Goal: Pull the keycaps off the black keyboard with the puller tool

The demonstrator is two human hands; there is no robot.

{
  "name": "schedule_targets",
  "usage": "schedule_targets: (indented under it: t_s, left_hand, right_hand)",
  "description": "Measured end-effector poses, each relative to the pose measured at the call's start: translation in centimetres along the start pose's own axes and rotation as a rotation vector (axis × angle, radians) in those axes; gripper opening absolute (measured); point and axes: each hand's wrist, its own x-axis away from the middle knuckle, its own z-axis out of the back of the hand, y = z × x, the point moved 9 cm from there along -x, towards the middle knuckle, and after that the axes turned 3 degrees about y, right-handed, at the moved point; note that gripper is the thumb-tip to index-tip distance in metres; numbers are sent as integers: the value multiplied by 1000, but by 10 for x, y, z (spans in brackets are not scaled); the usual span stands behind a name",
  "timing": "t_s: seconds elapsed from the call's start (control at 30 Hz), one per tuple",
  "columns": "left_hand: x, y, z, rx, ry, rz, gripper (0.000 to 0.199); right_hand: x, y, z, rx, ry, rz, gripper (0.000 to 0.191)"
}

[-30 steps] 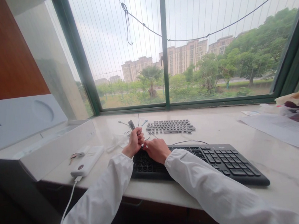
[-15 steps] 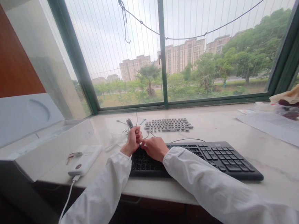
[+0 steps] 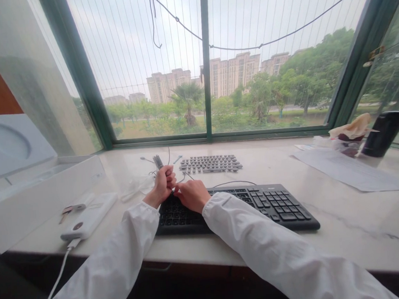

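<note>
A black keyboard (image 3: 295,205) lies on the counter; on its left part the keycaps are off, showing bare sockets. My left hand (image 3: 164,182) is closed in a fist over its upper left corner, round a dark grey stick-like tool (image 3: 157,161) that pokes up out of the fist; what kind of tool it is cannot be made out. My right hand (image 3: 192,194) rests over the left keys, its fingers pinched together against the bottom of the left fist. Whatever is between those fingertips is hidden. Behind the keyboard, loose keycaps (image 3: 211,164) stand in rows.
To the left are a white power bank (image 3: 87,218) with a cable, keys (image 3: 65,211) and an open white box (image 3: 47,198). Crumpled clear plastic (image 3: 136,184) and thin cables lie behind my left hand. Papers (image 3: 346,168) and a black cup (image 3: 385,134) stand at right, before the window.
The view has turned to the right, bringing the black cup into sight. Both hands keep about the same grip and place on the keyboard.
</note>
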Motion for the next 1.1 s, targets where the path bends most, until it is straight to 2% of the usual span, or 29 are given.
schedule_targets:
  t_s: [0.13,0.47,0.73,1.1]
  left_hand:
    - [1,1,0,5,4,-4,35]
    - [1,1,2,-17,37,-19,33]
    - [0,1,-2,-20,-11,-21,35]
    - [0,1,-1,-29,-4,-21,33]
  right_hand:
    - [0,1,-2,11,-33,-13,31]
    - [-1,2,-2,-38,5,-20,28]
    - [-1,3,-2,-19,14,-24,28]
    - [-1,3,-2,-33,-6,-29,28]
